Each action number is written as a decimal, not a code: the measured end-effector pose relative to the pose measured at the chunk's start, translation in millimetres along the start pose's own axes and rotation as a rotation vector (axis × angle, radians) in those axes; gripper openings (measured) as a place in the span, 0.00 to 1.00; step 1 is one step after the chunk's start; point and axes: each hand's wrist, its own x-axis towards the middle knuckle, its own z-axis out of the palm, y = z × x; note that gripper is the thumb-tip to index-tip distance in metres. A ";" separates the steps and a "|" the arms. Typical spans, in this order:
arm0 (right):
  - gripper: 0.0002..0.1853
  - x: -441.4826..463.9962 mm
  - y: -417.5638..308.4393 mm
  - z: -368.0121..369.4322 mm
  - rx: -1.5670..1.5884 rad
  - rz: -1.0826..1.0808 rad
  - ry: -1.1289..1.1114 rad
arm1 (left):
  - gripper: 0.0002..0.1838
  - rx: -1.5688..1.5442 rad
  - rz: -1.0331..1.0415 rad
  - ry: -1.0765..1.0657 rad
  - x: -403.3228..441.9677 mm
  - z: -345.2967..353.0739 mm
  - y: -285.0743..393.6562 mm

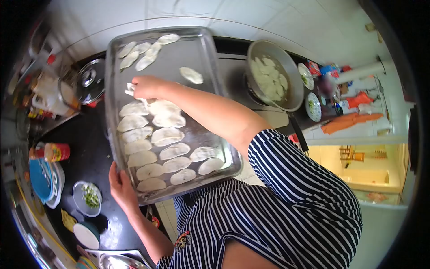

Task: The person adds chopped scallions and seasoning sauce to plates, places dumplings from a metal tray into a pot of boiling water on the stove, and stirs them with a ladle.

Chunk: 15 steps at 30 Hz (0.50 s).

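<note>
A large metal tray (pixel 218 89) is tilted in front of me, with rows of dumplings (pixel 165 136) on its lower half and a smaller group near its far edge. My right hand (pixel 147 87) is over the tray's left middle, its fingers pinched on a dumpling (pixel 130 89). One dumpling (pixel 191 75) lies alone to the right of that hand. My left hand (pixel 121 184) is at the tray's lower left edge, fingers against the rim, some of them hidden beneath it.
A wide pan (pixel 294 85) holding dumplings stands on the stove at right, near two small plates (pixel 313 107). On the left counter are a bowl of chopped greens (pixel 88 198), a seasoning jar (pixel 57 152), a blue basin (pixel 41 179) and a glass lid (pixel 91 80).
</note>
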 end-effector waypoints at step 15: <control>0.17 -189.8 168.1 -295.3 0.722 0.091 0.447 | 0.20 0.155 0.088 0.045 2.9 8.7 -10.7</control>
